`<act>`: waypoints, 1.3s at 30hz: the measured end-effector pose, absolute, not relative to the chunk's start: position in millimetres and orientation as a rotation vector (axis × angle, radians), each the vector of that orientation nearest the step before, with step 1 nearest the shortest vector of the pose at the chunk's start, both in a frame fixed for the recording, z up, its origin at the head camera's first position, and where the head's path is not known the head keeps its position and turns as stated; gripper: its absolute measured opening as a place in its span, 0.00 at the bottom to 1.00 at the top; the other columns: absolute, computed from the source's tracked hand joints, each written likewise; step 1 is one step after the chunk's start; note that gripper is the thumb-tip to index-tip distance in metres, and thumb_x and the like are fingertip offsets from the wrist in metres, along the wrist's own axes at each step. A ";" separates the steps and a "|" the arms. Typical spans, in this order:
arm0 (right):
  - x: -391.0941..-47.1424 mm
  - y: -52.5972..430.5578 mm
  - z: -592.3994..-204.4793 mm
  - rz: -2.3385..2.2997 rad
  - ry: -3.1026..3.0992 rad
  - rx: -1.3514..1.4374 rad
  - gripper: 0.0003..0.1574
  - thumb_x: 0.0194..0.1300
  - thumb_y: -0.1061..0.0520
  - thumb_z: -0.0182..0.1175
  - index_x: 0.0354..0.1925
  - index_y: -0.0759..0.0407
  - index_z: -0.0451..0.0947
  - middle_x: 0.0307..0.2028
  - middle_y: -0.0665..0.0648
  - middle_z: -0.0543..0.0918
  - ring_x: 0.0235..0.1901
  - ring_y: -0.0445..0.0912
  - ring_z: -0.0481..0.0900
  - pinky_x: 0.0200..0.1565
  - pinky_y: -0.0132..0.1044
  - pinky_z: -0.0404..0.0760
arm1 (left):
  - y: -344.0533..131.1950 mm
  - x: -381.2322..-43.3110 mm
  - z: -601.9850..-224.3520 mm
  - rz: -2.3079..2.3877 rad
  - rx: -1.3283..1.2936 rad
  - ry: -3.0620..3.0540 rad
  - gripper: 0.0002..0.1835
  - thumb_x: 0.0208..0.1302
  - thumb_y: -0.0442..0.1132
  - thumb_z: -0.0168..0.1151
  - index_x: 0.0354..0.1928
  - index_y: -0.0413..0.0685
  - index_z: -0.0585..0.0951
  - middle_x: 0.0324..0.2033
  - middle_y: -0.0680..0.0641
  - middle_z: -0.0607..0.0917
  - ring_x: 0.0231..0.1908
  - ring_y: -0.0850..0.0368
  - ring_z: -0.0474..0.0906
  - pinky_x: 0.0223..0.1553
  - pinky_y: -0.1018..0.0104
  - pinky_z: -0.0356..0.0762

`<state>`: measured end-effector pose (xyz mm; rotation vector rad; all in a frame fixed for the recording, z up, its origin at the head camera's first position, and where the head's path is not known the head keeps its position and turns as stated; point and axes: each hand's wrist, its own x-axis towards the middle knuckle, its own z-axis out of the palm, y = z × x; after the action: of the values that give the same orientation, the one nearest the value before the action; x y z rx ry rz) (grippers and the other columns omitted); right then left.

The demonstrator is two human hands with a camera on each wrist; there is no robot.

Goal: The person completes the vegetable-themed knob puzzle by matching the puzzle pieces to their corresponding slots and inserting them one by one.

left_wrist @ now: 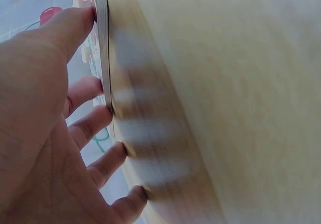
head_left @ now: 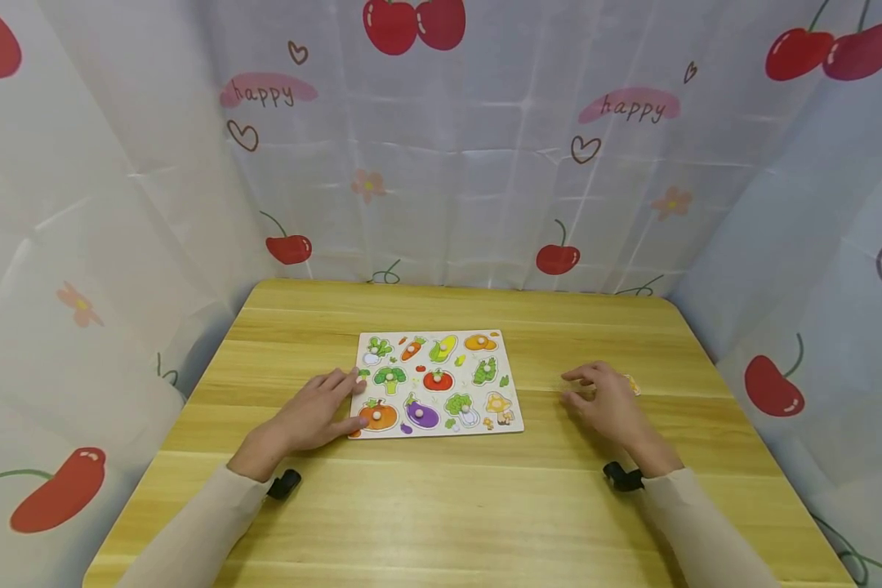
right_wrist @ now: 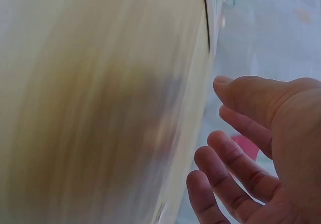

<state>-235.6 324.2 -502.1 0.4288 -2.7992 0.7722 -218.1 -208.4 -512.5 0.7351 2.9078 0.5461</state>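
A wooden vegetable puzzle board (head_left: pixel 428 379) lies flat on the table, with small knobs on most of its pictures. My left hand (head_left: pixel 312 412) rests at the board's left edge, its thumb and fingers spread; in the left wrist view the thumb touches the board's side and the other fingertips come down along the edge and table. To the right of the board, my right hand (head_left: pixel 608 404) hovers over the tabletop with relaxed fingers, thumb apart and nothing between them. Just beyond its knuckles a small yellow-orange piece (head_left: pixel 634 384) lies on the table, partly hidden by the hand.
The light wooden table (head_left: pixel 441 514) has rounded far corners. White curtains (head_left: pixel 441 180) printed with cherries, hearts and flowers surround it at the back and both sides. Each wrist carries a small black camera, such as the left wrist camera (head_left: pixel 284 485).
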 end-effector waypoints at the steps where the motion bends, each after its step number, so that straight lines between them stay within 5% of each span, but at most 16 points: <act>1: -236.2 330.9 -502.2 0.774 -2.802 0.407 0.19 0.75 0.62 0.81 0.60 0.65 0.93 0.58 0.73 0.89 0.52 0.68 0.93 0.54 0.68 0.94 | -208.5 -218.1 -512.6 0.546 0.734 2.908 0.49 0.85 0.60 0.70 0.90 0.35 0.66 0.84 0.34 0.77 0.83 0.20 0.69 0.84 0.24 0.69; 9: -242.7 382.4 -505.6 0.784 -2.833 0.265 0.26 0.77 0.56 0.81 0.65 0.67 0.91 0.60 0.78 0.85 0.50 0.68 0.92 0.51 0.66 0.92 | -208.7 -217.6 -512.3 0.548 0.742 2.911 0.47 0.85 0.59 0.71 0.89 0.35 0.67 0.83 0.34 0.76 0.83 0.20 0.70 0.84 0.24 0.70; 17: -247.0 408.2 -501.9 0.748 -2.916 0.153 0.35 0.75 0.52 0.83 0.66 0.76 0.86 0.56 0.81 0.86 0.43 0.61 0.91 0.40 0.40 0.85 | -208.4 -217.1 -511.5 0.553 0.742 2.910 0.47 0.85 0.59 0.71 0.89 0.35 0.68 0.84 0.33 0.76 0.83 0.20 0.70 0.84 0.23 0.69; 24: -250.3 407.9 -503.1 0.716 -2.912 0.165 0.23 0.75 0.53 0.82 0.57 0.70 0.93 0.48 0.72 0.93 0.41 0.59 0.93 0.42 0.48 0.89 | -209.4 -217.0 -513.1 0.549 0.764 2.926 0.47 0.85 0.58 0.71 0.89 0.34 0.68 0.81 0.34 0.78 0.78 0.24 0.75 0.82 0.25 0.72; 31: -254.6 396.3 -504.2 0.720 -2.909 0.245 0.20 0.76 0.54 0.81 0.55 0.68 0.94 0.51 0.74 0.92 0.46 0.64 0.95 0.51 0.63 0.94 | -209.9 -217.1 -514.9 0.560 0.757 2.920 0.48 0.85 0.59 0.70 0.90 0.33 0.66 0.81 0.36 0.79 0.79 0.24 0.74 0.83 0.26 0.71; 39: -259.8 381.2 -505.1 0.723 -2.900 0.249 0.18 0.76 0.51 0.81 0.52 0.65 0.96 0.51 0.71 0.92 0.46 0.62 0.96 0.49 0.55 0.95 | -209.6 -217.7 -514.8 0.572 0.761 2.916 0.47 0.85 0.58 0.70 0.89 0.33 0.67 0.81 0.36 0.79 0.81 0.23 0.72 0.84 0.25 0.69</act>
<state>-259.8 381.2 -505.1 0.2487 -2.9002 0.7230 -217.7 -209.6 -514.8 0.7609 2.9158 0.5723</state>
